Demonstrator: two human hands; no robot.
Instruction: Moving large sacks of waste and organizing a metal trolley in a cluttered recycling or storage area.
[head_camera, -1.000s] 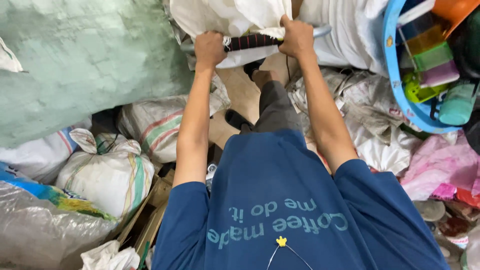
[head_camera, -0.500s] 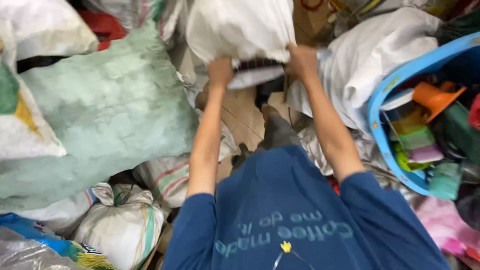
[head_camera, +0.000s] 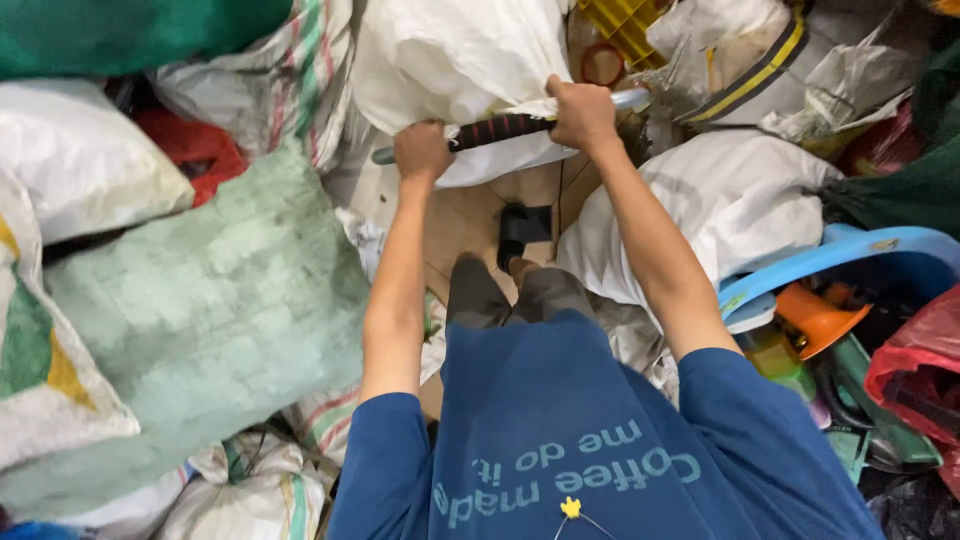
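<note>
Dark-gripped metal bar (head_camera: 505, 128) held level against a full white sack (head_camera: 455, 60)

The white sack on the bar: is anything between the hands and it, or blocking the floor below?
Nothing visible does. Both the left hand and right hand already grip the bar with the white sack against it. Below, bare cardboard floor shows, with only a black shoe on it.

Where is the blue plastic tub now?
In the head view, the blue plastic tub lies at the right side, just below a white sack, beside the person's right arm.
</note>
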